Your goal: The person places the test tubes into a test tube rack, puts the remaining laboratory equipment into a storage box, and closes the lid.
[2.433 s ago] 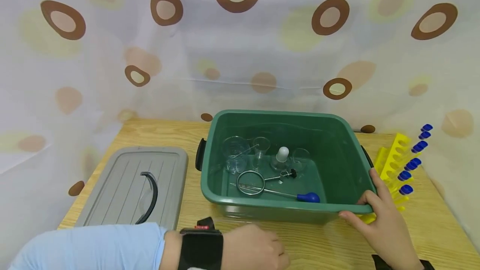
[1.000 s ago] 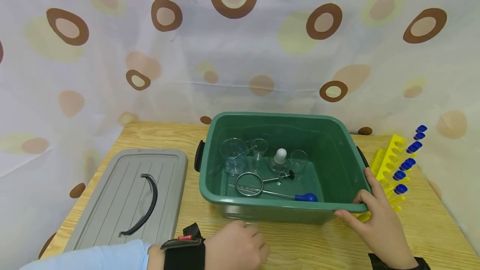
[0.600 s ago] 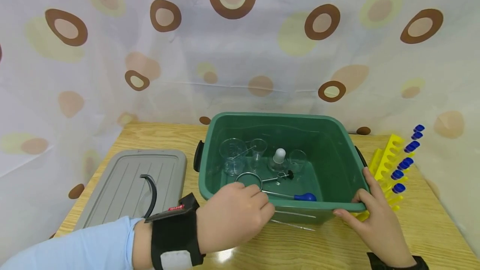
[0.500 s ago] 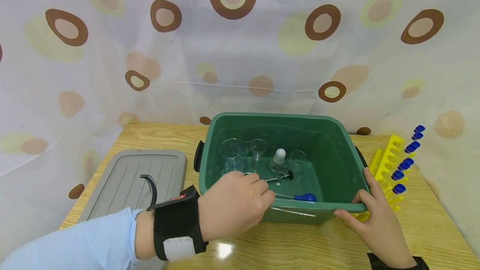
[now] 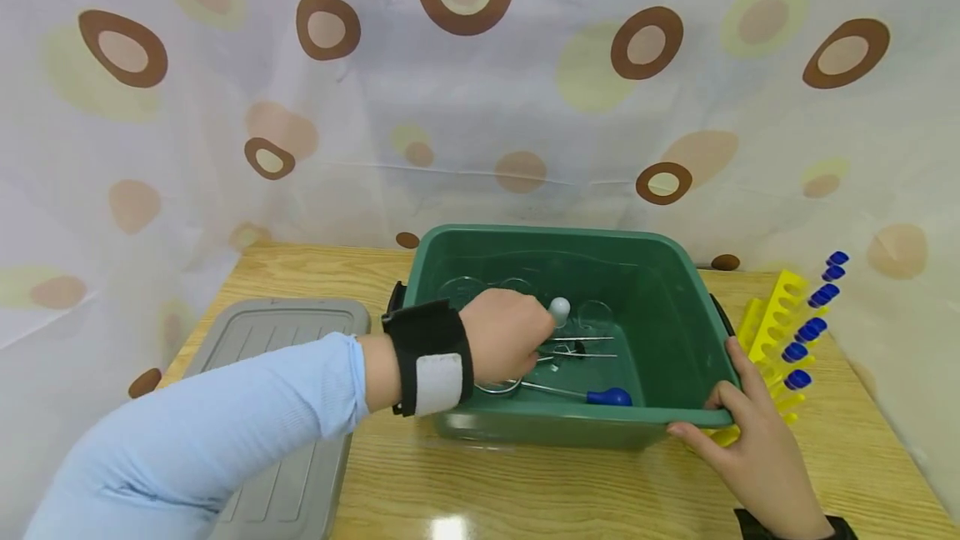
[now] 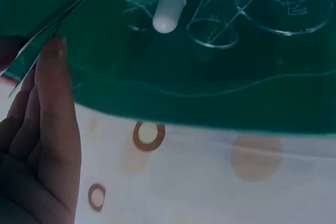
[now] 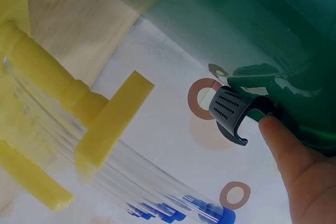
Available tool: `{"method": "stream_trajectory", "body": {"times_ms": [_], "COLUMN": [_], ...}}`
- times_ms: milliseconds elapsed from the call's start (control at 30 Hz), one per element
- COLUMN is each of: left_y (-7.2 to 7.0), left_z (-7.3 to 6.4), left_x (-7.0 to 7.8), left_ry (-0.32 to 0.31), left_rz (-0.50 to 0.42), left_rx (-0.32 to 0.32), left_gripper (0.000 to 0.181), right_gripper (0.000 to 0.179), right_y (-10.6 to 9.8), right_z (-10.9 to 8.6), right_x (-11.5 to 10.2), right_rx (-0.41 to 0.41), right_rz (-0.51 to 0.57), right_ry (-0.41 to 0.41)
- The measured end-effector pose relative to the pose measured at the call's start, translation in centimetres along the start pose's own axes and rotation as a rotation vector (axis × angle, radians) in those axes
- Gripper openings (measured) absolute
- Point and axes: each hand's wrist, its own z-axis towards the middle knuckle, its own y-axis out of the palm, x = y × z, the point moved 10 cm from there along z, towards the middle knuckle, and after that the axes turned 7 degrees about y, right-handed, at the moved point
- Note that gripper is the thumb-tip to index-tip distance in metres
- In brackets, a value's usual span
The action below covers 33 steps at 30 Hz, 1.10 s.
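My left hand [image 5: 506, 335] is over the inside of the green storage bin [image 5: 663, 242], pinching a pair of metal tweezers [image 5: 581, 339]. Their two prongs point right, above the bin's floor. In the left wrist view, the tweezers [image 6: 73, 4] lie between thumb and fingers. My right hand [image 5: 765, 440] grips the bin's front right corner, thumb outside the rim. Inside are a white-capped glass bottle [image 5: 559, 309], a small glass [image 5: 596, 317], a blue-bulbed dropper [image 5: 609, 397] and a metal ring clamp [image 5: 498, 388], partly hidden by my left hand. A beaker [image 6: 286, 3] shows in the left wrist view.
Right of the bin stands a yellow test tube rack [image 5: 777, 315] holding several tubes with blue caps [image 5: 798, 378]. The bin's grey lid [image 5: 288, 325] lies on the wooden table [image 5: 510, 494] at left, partly under my left forearm. A patterned cloth [image 5: 360, 107] hangs behind.
My left hand has risen from the table in front of the bin and moved forward over its rim, carrying the tweezers inside. My right hand stays on the corner.
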Motion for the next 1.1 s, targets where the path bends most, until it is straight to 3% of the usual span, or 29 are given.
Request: {"method": "stream_trajectory", "body": {"times_ms": [200,267,400,467,633,867,1100], "left_y": [3.1,4.2,5.9,6.6,7.9,9.8,11.8], "left_z": [3.2,4.0,5.2,5.1,4.7,5.5,5.8], "left_x": [-1.6,-2.1,-2.4,-2.6,-2.6,-2.1,-2.9], "left_ry": [-0.061,-0.066,-0.04,-0.059,-0.096,-0.026,-0.07], "left_rz": [-0.016,0.022,0.134,0.103,-0.014,0.102,-0.018], "left_rx": [-0.152,-0.191,-0.262,-0.292,-0.33,-0.34,-0.337], "left_gripper": [0.006,0.007,0.007,0.007,0.015,0.015,0.016], "right_gripper": [0.035,0.035,0.035,0.035,0.035,0.036,0.037], "right_y": [0.0,-0.1,-0.3,-0.4,-0.5,-0.7,-0.8], "right_z": [0.0,-0.1,-0.1,-0.1,-0.2,-0.3,-0.3], "right_x": [0.1,0.1,0.1,0.1,0.1,-0.1,0.1], "right_rx": [0.005,0.018,0.035,0.04,0.049,0.071,0.075], "right_rz": [0.014,0.014,0.006,0.002,0.001,0.024,0.027], "right_ry": [-0.008,-0.02,-0.033,-0.037,-0.045,-0.065,-0.058]}}
